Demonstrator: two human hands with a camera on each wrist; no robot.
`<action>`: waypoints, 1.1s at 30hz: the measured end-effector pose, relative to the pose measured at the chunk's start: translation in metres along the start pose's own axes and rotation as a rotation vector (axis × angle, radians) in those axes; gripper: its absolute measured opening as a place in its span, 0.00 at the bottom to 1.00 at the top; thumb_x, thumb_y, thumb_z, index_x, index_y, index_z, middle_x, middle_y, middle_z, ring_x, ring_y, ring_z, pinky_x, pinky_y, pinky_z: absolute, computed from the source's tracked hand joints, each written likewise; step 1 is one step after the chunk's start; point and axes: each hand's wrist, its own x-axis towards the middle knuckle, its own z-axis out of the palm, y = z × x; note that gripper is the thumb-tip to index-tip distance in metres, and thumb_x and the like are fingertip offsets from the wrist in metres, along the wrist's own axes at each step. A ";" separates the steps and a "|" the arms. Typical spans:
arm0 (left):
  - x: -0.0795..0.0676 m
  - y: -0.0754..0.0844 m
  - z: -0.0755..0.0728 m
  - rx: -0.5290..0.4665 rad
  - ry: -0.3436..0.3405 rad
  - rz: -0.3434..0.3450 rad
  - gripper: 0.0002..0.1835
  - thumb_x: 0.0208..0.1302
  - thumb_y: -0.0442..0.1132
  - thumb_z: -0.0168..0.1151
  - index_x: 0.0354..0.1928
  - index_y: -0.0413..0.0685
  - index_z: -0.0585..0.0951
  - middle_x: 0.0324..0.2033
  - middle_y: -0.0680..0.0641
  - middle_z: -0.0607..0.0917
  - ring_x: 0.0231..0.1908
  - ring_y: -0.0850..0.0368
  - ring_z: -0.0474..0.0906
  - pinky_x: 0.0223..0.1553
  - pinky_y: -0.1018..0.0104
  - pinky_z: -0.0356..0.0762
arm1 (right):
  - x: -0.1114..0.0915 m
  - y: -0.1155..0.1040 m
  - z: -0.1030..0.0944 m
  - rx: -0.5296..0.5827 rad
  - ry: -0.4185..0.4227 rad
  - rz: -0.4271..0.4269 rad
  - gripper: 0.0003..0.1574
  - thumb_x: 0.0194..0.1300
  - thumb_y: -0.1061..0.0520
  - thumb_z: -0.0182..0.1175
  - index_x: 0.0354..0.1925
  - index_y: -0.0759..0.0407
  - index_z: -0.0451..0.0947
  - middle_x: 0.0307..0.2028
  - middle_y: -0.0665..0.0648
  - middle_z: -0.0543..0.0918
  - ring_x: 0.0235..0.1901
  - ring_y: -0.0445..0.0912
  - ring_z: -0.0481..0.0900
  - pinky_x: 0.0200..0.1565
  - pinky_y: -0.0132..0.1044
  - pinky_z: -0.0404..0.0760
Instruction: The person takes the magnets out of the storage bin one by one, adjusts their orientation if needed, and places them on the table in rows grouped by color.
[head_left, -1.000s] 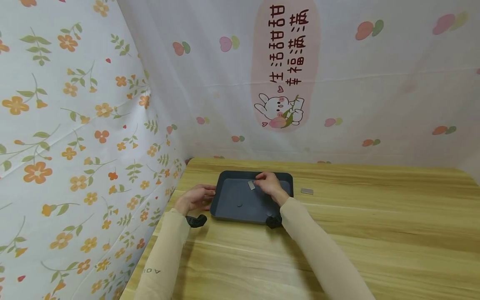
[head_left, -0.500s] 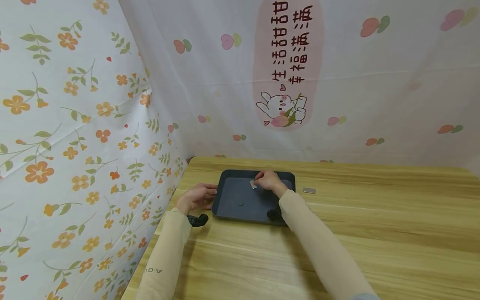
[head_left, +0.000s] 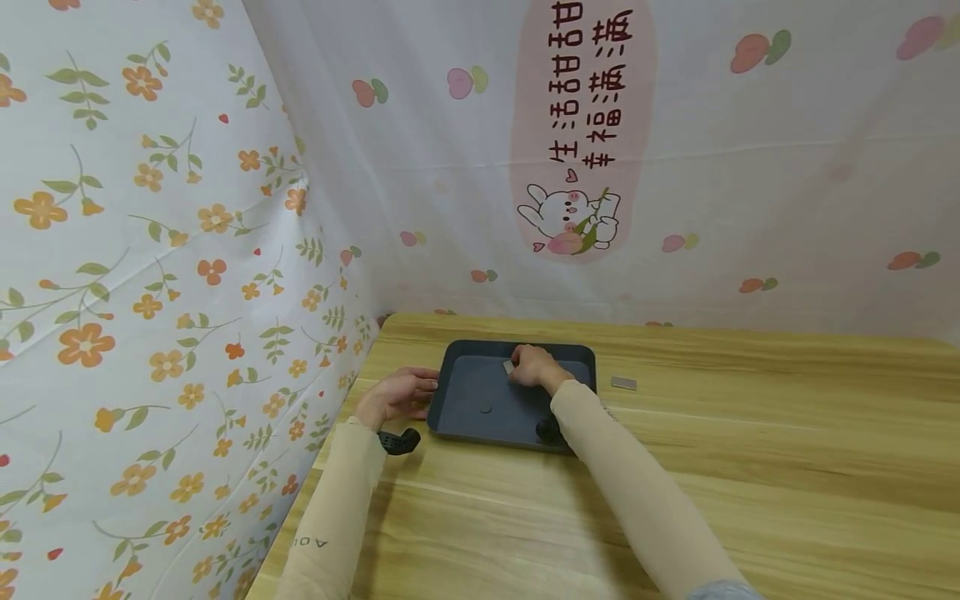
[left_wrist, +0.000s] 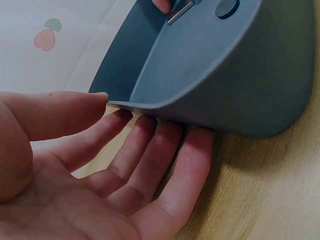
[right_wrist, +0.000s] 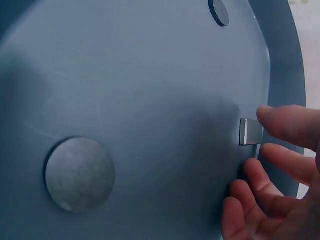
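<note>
Flowered cloth hangs left of the wood-grained desk; the left hand, fingers unclenched and slightly apart, touches the left outer wall of a blue-grey tray; inside lies a round disc; further right, towards the tray's far wall, the right hand pinches a metal bar between thumb and forefinger; another disc lies on the tray floor; right of the tray, a second bar rests on the desk.
</note>
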 end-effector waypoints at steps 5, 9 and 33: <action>0.001 0.000 0.000 -0.006 0.001 -0.001 0.23 0.72 0.31 0.46 0.68 0.40 0.66 0.49 0.45 0.78 0.44 0.56 0.76 0.41 0.60 0.78 | 0.002 -0.001 0.001 -0.007 -0.040 0.011 0.31 0.68 0.55 0.58 0.66 0.63 0.66 0.61 0.66 0.71 0.59 0.60 0.70 0.58 0.52 0.70; 0.001 -0.001 0.001 -0.002 0.003 0.004 0.23 0.72 0.32 0.46 0.68 0.39 0.66 0.48 0.45 0.78 0.43 0.56 0.75 0.41 0.59 0.77 | 0.002 -0.002 0.003 0.007 -0.065 0.030 0.33 0.68 0.54 0.58 0.68 0.58 0.64 0.61 0.67 0.68 0.57 0.60 0.66 0.54 0.52 0.68; 0.000 -0.002 0.002 0.008 0.004 0.015 0.24 0.73 0.33 0.45 0.69 0.39 0.64 0.52 0.44 0.77 0.46 0.56 0.75 0.42 0.59 0.77 | 0.003 0.002 0.007 -0.062 -0.025 -0.023 0.12 0.61 0.60 0.63 0.44 0.59 0.79 0.46 0.61 0.78 0.44 0.53 0.72 0.50 0.46 0.71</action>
